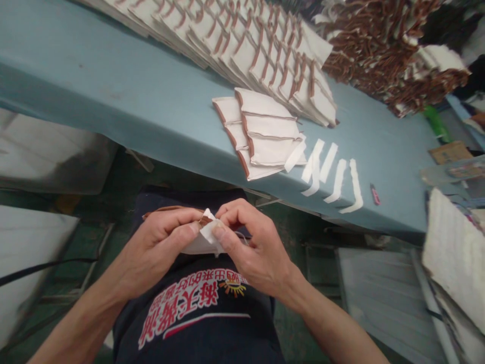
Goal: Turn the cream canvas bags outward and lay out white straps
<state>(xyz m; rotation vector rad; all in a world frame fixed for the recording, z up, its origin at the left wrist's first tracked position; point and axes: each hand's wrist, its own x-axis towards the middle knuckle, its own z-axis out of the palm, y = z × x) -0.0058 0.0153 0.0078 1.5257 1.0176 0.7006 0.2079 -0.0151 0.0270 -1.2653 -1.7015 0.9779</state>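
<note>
In front of the dark apron, both hands hold a white fabric piece with brown edging (pixel 197 247). My left hand (pixel 162 240) is closed on it, thumb on top near the brown edge. My right hand (pixel 253 242) pinches a small white strip (pixel 208 232) at the same edge, its thumb pressing from above. The fingers partly hide the piece, and I cannot tell whether the strip is stuck down. On the table ahead lie several finished-looking white pieces with brown edges (pixel 269 126). Beside them, several white strips (pixel 335 180) hang along the table's front edge.
Long overlapping rows of white brown-edged pieces (pixel 242 50) cover the back of the blue table (pixel 125 96). A tall brown and white fabric heap (pixel 379 45) stands at the back right. A small pink cutter-like tool (pixel 375 194) lies near the right edge. Cardboard (pixel 454 253) stands at far right.
</note>
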